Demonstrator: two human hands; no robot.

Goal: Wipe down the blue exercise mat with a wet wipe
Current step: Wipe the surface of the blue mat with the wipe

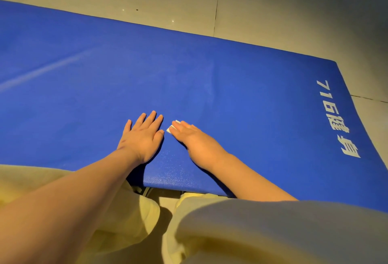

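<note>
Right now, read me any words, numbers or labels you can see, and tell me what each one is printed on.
"716健身": white lettering running sideways along the right end of the blue exercise mat; the digits are clear, the two characters slightly soft.
Nothing else can be read: no print shows on the wet wipe under the right hand, nor on the floor.

Left grip (142, 136) flat, palm down, fingers spread. Right grip (196, 141) flat, fingers straight, together. Grips close, not touching.
</note>
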